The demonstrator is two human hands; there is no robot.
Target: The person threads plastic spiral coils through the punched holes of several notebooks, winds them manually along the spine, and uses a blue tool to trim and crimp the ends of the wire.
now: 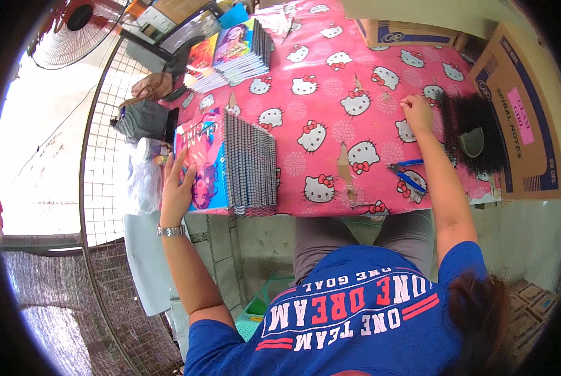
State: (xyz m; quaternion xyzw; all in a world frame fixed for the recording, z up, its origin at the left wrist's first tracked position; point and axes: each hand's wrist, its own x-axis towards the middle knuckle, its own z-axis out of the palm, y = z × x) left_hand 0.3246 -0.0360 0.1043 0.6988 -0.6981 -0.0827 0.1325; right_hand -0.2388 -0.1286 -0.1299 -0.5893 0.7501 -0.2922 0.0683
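My left hand (179, 195) lies with its fingers spread on the colourful cover of a tall stack of spiral notebooks (250, 164) at the table's front left. The dark wire spines of this stack face right. My right hand (419, 114) is over the right part of the table with its fingers curled in; whether anything thin is between them is hidden. Beside it, to the right, is a pile of black wire spirals (468, 122) with a grey oval piece on it. Blue-handled pliers (411, 180) lie near my right forearm.
A pink cat-print cover (312, 109), torn in places, lies over the table. More notebooks (233, 53) are stacked at the back left. Cardboard boxes (518, 119) stand along the right and at the back. A fan (74, 31) and wire mesh are at the left.
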